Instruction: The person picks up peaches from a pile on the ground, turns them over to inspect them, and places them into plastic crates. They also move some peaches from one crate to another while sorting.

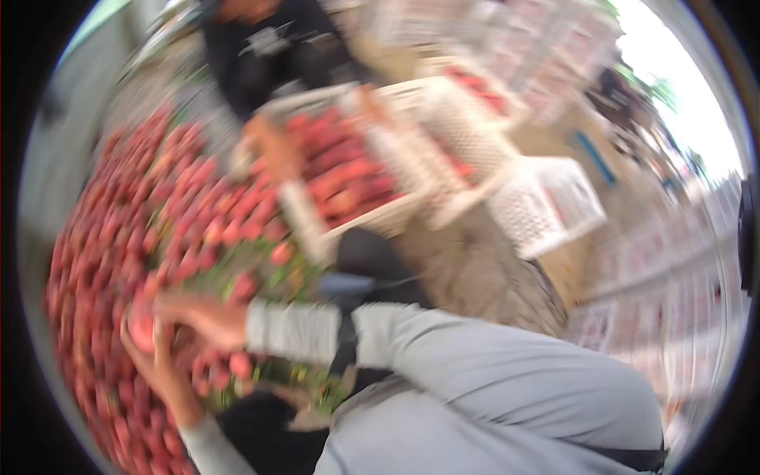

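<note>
Blur softens the whole head view. At the lower left, my left hand (160, 370) is closed around a round red fruit (142, 326), with fingers on either side of it. My right hand (196, 317) reaches in from the right, its bent fingers meeting the same fruit at its upper edge. Part of the right fingers' grip is hidden. Beneath and beyond both hands spreads a large heap of red fruit (95, 317) on the ground. A few loose fruits (241, 365) lie among green leaves near my right wrist.
A co-worker's hand (273, 149) is at a cream crate (380, 215) filled with red fruit. More crates (475, 150) and a white crate (546, 207) stand to its right. My grey-clad leg (507, 364) crosses the foreground. Stacked printed boxes (657, 293) line the right.
</note>
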